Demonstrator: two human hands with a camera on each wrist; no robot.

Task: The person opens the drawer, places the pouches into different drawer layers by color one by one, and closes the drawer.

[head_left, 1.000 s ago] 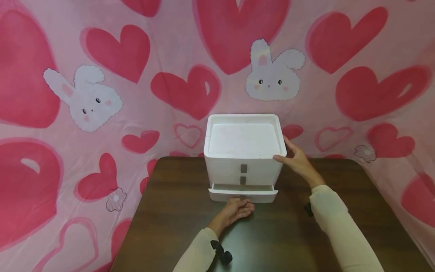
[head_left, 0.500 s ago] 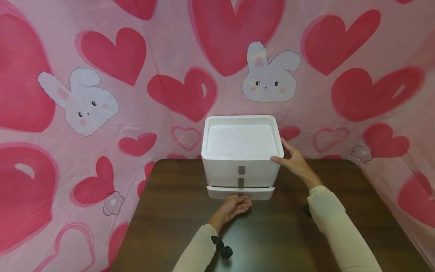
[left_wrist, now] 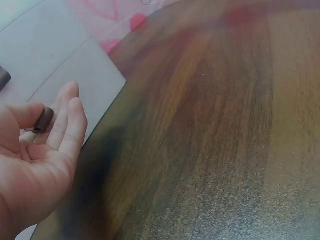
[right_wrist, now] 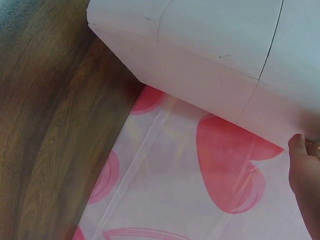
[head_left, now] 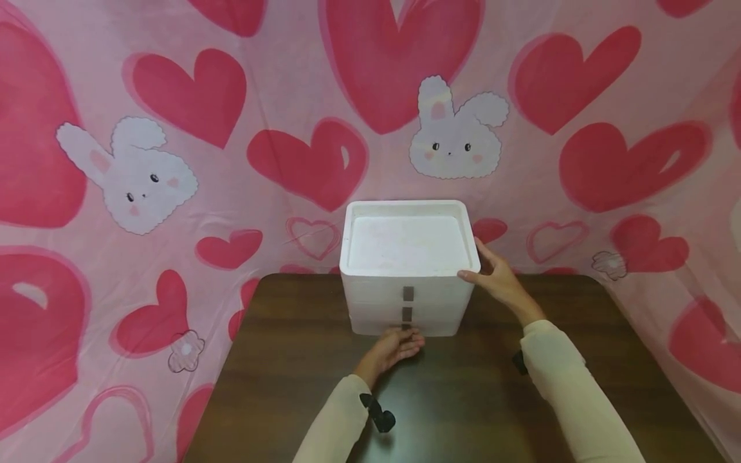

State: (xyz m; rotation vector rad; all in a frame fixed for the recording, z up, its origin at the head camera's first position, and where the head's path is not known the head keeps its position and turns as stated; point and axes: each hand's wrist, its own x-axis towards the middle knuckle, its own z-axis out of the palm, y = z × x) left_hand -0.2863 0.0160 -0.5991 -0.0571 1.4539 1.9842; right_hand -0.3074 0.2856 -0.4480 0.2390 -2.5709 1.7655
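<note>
A white drawer unit (head_left: 361, 302) with a rimmed, tray-like top and brown pull tabs down its front stands at the back of the table. All of its drawers sit flush. My left hand (head_left: 395, 348) is at the bottom drawer, palm up. In the left wrist view, its thumb and fingers pinch the lowest brown tab (left_wrist: 44, 120). My right hand (head_left: 502, 281) grips the unit's upper right corner, thumb on the top's front edge and fingers along the side. Only part of that hand shows in the right wrist view, against the unit's side wall (right_wrist: 190, 75).
The dark wooden table (head_left: 480, 399) extends in front of the unit and to both sides. Behind it hangs a pink cloth (head_left: 278, 83) printed with hearts and rabbits, close to the unit's back. Black straps (head_left: 379, 415) sit on the wrists.
The bottom drawer, partly out a second ago, has slid back into the unit, with the left hand moving along at its tab. The right hand has kept its place on the corner.
</note>
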